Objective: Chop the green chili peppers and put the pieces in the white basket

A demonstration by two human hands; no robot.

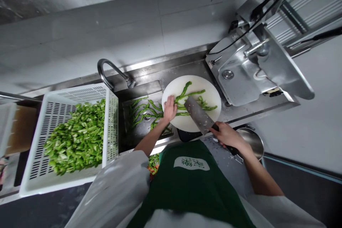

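My right hand [227,135] is closed round the dark handle of a cleaver [199,114]. Its broad blade lies over the long green peppers [196,92] on a round white cutting board [184,125]. At the board's left edge, my left hand [170,108] rests on the peppers with its fingers bent, holding them against the board. A few peppers reach out past the fingers toward the blade. Smaller green pieces lie near the blade's far side. More whole green peppers [145,110] lie in the sink [128,128], just left of my left hand.
A white perforated crate [112,128] of chopped green peppers [77,135] stands left of the sink. Behind the sink rises a curved faucet [112,66]. At right stands a metal slicing machine [240,85]. A metal pot [251,140] sits low beside my right wrist.
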